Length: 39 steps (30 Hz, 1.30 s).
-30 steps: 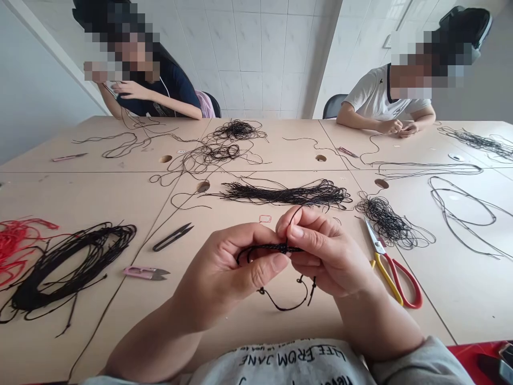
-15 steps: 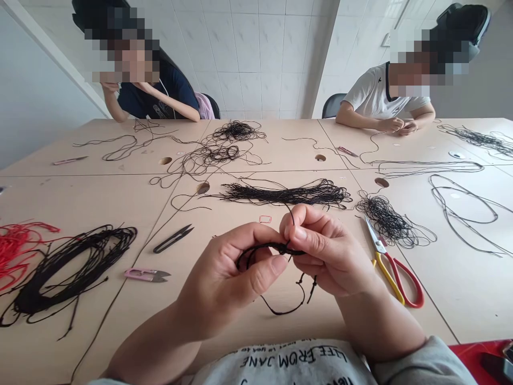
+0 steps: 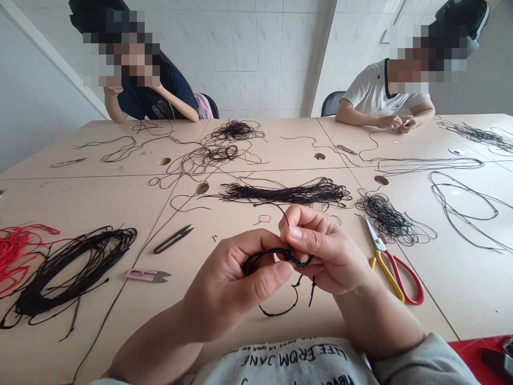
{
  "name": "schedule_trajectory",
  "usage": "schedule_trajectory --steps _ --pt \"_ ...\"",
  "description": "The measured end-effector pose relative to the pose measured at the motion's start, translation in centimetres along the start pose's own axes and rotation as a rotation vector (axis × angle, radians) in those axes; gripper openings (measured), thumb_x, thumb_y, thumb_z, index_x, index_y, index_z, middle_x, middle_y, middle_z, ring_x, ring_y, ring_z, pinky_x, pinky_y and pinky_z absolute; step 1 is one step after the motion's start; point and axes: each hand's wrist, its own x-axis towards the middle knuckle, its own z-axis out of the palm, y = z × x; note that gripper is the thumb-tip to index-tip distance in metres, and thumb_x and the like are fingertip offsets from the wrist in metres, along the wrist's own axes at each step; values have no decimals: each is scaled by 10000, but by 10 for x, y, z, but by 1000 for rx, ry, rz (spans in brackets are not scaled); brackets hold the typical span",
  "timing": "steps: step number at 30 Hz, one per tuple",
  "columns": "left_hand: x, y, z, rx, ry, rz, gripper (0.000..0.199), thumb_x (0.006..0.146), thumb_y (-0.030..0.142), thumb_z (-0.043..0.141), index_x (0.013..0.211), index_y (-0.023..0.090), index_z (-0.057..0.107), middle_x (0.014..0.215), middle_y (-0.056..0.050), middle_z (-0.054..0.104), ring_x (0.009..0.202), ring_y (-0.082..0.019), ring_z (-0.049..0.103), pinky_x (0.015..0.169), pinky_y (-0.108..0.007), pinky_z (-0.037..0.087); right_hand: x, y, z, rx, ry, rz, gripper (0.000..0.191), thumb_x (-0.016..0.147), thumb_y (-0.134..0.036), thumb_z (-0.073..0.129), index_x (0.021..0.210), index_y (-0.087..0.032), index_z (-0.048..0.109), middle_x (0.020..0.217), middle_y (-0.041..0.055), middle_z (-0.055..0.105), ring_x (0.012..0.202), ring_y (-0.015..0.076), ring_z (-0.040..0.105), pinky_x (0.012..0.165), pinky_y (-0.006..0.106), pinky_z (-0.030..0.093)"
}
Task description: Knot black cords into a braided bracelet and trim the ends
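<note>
Between my hands is a loop of braided black cord (image 3: 298, 259), with thin knotted ends hanging below it. My left hand (image 3: 244, 272) is closed around the loop's left part, thumb along its front edge. My right hand (image 3: 320, 246) pinches a thin black strand (image 3: 284, 213) that sticks up above the fingertips, and its lower fingers touch the loop's right side. Part of the loop is hidden inside my left fingers. Just beyond my hands lies a long bundle of black cords (image 3: 284, 193) on the table (image 3: 224, 331).
Scissors (image 3: 390, 264) with red and yellow handles lie right of my hands, beside a black cord tangle (image 3: 387, 216). To the left are pink thread snips (image 3: 147, 275), black snips (image 3: 173, 239), a black cord coil (image 3: 30, 294) and red cords (image 3: 14, 246). Two people sit across.
The loop has tilted and shifted slightly between my hands. The strand's free end now leans left over the table. My left hand has moved a little to the right.
</note>
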Motion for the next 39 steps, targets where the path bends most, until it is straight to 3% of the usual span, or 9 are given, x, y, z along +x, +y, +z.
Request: schedule_trajectory --steps 2,11,14,18,24,27,30,34,39 --pt "-1 1 -1 -14 -26 -9 148 952 235 646 978 278 786 625 56 394 513 -67 257 468 -200 273 1 -1 -1 20 -16 7 376 767 -374 877 755 -183 553 512 -104 483 380 6 181 311 99 141" --pt "-1 -4 2 65 71 50 110 910 297 709 889 228 791 814 -38 694 634 -125 483 584 -255 461 0 1 -3 104 -99 60 276 856 -316 812 797 -180 579 522 -102 487 375 2 167 311 80 154" --pt "-1 -3 2 1 76 70 78 900 265 724 887 221 787 733 0 625 587 -91 445 565 -221 441 0 -1 -5 91 -117 15 225 883 -302 786 843 -174 606 577 -88 503 403 4 173 329 79 158" --pt "-2 -2 0 -125 64 2 124 930 347 711 940 227 742 545 79 434 441 -40 262 419 -158 259 0 -7 -8 33 -145 -33 147 917 -287 740 924 -165 660 648 -66 489 462 16 184 373 89 157" --pt "-4 -2 -3 -117 68 -64 238 999 438 616 904 236 699 487 67 528 394 -44 409 414 -127 314 -3 -11 -11 -70 -58 -109 137 884 -277 774 904 -173 686 631 -77 404 495 33 209 401 116 200" --pt "-6 -4 0 -58 166 19 218 1025 405 585 915 241 678 493 64 553 399 -48 447 409 -119 326 -3 -11 -10 -177 6 -190 208 819 -277 842 864 -169 670 675 -53 505 516 32 324 430 129 280" --pt "-7 -6 4 44 275 175 206 1049 367 545 924 246 655 511 59 559 413 -58 468 405 -125 350 -5 -8 -6 -271 -24 -168 252 759 -219 888 829 -163 652 710 -35 605 550 40 470 489 143 394" --pt "-7 -10 7 241 344 329 183 1062 318 520 945 256 646 528 58 558 422 -68 499 413 -138 409 -8 2 1 -204 -135 -108 169 889 -223 773 861 -172 614 721 4 708 635 106 666 666 244 565" --pt "-8 -11 6 404 359 426 161 1070 274 497 970 257 622 551 63 562 423 -67 526 409 -132 439 -10 13 3 -180 -103 -127 166 914 -238 748 858 -173 605 728 9 720 687 122 701 699 263 571"
